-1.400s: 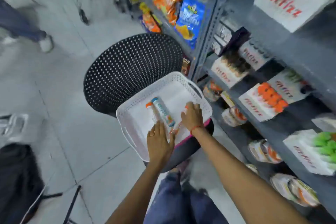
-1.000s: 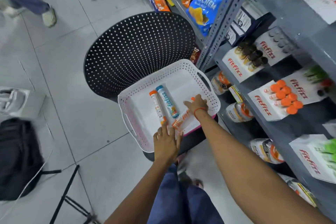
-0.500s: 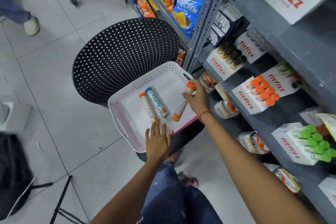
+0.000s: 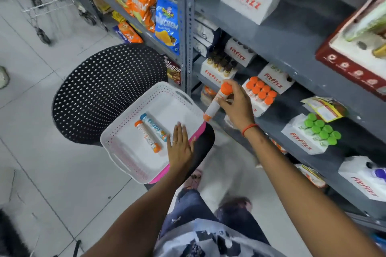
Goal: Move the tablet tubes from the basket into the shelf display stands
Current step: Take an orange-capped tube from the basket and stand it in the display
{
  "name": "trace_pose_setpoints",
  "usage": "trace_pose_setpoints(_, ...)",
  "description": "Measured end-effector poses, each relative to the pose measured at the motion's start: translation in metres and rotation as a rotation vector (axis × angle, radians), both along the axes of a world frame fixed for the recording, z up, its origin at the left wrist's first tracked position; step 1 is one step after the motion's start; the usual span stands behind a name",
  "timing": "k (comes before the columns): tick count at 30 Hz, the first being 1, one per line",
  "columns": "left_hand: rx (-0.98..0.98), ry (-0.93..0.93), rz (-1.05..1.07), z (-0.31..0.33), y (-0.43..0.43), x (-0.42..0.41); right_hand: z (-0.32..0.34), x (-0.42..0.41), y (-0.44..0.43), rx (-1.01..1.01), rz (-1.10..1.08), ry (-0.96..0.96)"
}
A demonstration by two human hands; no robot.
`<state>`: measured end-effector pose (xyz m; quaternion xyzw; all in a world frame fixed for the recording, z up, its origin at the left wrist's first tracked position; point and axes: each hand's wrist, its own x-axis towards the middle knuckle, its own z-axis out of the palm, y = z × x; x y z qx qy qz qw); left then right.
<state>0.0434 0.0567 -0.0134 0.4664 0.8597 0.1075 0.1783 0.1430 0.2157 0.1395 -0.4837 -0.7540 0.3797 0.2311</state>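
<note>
Gripped in the right hand (image 4: pixel 236 104), an orange-capped tube (image 4: pixel 218 102) is tilted, cap uppermost, above the far right corner of the white basket (image 4: pixel 133 170), just beside the orange display stand (image 4: pixel 261 95). Left hand (image 4: pixel 180 146) lies flat and open on the basket's near edge. Two tubes (image 4: pixel 150 132) lie side by side inside the basket.

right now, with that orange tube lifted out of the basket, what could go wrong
1. The right hand pinches the orange-capped tube only near its cap, so it could slip or swing on the way to the shelf.
2. The orange display stand looks nearly full, so pushing the tube in may knock its neighbours.
3. The white basket sits on a chair seat with only the left hand steadying it; it might slide.
</note>
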Motion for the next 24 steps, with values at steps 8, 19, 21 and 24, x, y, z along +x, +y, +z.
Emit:
trace_pose_setpoints(8,0.370,0.102,-0.288,0.093,0.150,0.119,0.102,0.161,0.033,0.220,-0.258,0.088)
trace_pose_setpoints(19,0.658,0.063,-0.774,0.173,0.221,0.359,0.215,0.433,0.035,0.467,-0.730,-0.151)
trace_pose_setpoints(21,0.640,0.053,-0.800,0.175,0.226,0.381,0.222,0.470,0.040,0.455,-0.811,-0.208)
trace_pose_setpoints(24,0.538,0.038,-0.830,0.173,0.234,0.401,0.226,0.516,0.061,0.385,-0.903,-0.200)
